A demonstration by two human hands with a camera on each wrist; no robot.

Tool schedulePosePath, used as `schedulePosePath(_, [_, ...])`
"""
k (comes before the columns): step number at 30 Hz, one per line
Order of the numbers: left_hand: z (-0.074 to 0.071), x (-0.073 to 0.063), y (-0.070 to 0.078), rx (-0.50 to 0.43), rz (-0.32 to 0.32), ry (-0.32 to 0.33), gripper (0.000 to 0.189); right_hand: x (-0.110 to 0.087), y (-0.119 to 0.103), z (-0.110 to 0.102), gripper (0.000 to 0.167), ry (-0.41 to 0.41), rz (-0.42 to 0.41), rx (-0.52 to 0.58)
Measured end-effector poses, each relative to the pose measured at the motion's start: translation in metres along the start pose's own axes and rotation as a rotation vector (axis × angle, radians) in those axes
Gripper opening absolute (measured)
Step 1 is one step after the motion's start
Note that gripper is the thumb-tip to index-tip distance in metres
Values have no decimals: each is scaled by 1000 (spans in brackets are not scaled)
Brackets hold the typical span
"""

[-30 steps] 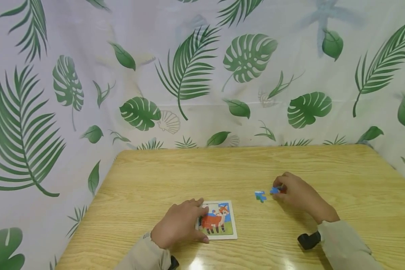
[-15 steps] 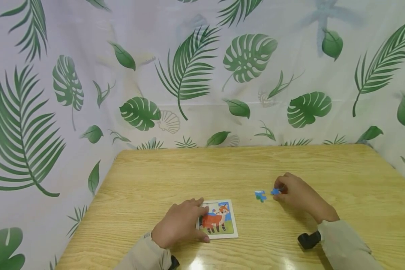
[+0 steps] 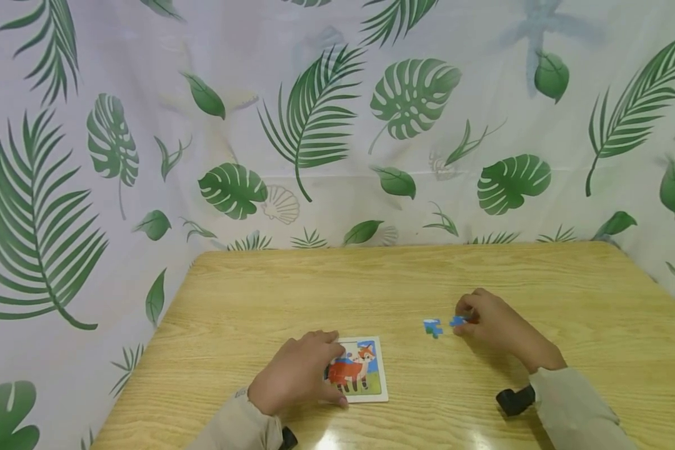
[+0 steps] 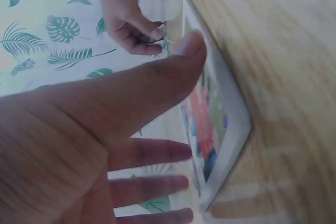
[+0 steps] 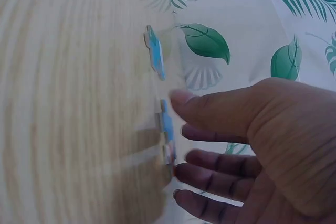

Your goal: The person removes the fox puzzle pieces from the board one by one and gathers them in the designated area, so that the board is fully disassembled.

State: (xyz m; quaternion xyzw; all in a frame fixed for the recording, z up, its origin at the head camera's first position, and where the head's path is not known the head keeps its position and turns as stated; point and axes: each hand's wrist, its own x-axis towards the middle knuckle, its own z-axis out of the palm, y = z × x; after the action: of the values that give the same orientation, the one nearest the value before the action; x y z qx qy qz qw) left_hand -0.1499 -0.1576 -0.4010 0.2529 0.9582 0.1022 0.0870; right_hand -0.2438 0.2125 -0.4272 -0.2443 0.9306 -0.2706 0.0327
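A small square jigsaw tray [image 3: 368,398] with a pale rim lies on the table, showing an orange fox-like animal. My left hand [image 3: 298,373] rests over its left side, thumb at the near edge and straight fingers towards the far edge. The hand hides part of the picture. To the right, my right hand [image 3: 492,322] has curled fingers and thumb at a blue puzzle piece [image 3: 457,321], partly covered by the fingers. In the right wrist view this piece [image 5: 167,121] is low at the tabletop. Another blue-and-green puzzle piece [image 3: 432,327] lies just left of it.
The wood-grain table [image 3: 315,287] reaches back to a white curtain [image 3: 337,219] printed with green leaves. Black straps [image 3: 514,401] show at the cuffs of both beige sleeves [image 3: 576,406].
The tray has shifted slightly left along with my left hand. My right hand stays in nearly the same place, and the piece at its fingers has turned a little.
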Motion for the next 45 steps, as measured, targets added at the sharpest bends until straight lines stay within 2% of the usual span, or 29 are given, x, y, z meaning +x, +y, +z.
schedulePosePath(5, [7,1,3,21,-7,-13,79,-2,-28,-4,35,78,-57,-47])
schedulePosePath(10, [8,3,3,58,-6,-13,80,0,-63,-4,34,126,-120,-99])
schedulePosePath(13, [8,4,3,54,-5,-9,80,4,-74,3,31,96,-158,-86])
schedulePosePath(22, [8,5,4,-1,-29,-9,81,29,-86,42,18,-89,-230,66])
schedulePosePath(27, [9,5,3,11,-17,-6,81,43,-103,60,17,-157,-293,90])
schedulePosePath(31, [8,5,1,20,-2,2,81,54,-117,71,12,-210,-304,81])
schedulePosePath(36, [8,5,1,22,16,11,80,60,-125,77,4,-235,-314,68])
schedulePosePath(45, [8,5,0,52,13,11,76,58,-127,78,16,-240,-309,51])
